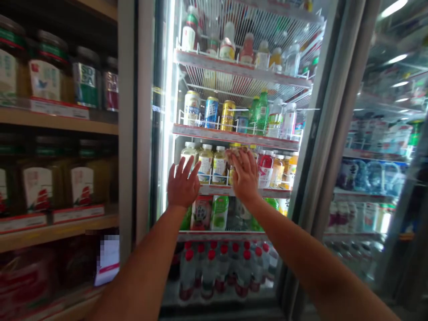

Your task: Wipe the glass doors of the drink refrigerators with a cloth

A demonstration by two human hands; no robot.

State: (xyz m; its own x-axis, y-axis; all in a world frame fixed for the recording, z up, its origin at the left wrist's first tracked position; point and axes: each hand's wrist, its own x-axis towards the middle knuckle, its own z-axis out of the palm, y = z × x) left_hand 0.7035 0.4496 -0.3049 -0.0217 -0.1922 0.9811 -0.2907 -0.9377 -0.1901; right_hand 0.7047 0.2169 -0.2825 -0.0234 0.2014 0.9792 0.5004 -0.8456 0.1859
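My left hand (183, 183) is raised with its fingers spread, in front of the glass door (214, 216) of a lit drinks fridge. Whether its palm touches the glass is hard to tell. Under the fingers of my right hand (246, 176) is a crumpled, light brownish cloth (230, 156), which shows at the fingertips and is partly covered by them. Behind the hands, pale yellow juice bottles (205, 161) and red bottles (265, 169) stand on a middle shelf.
To the left, a wooden shelf (60, 122) carries large dark jars (47, 67). Cans (211, 112) and green bottles (262, 111) fill a higher fridge shelf; red-capped bottles (224, 263) stand at the bottom. A metal door frame (334, 116) separates another fridge section at right.
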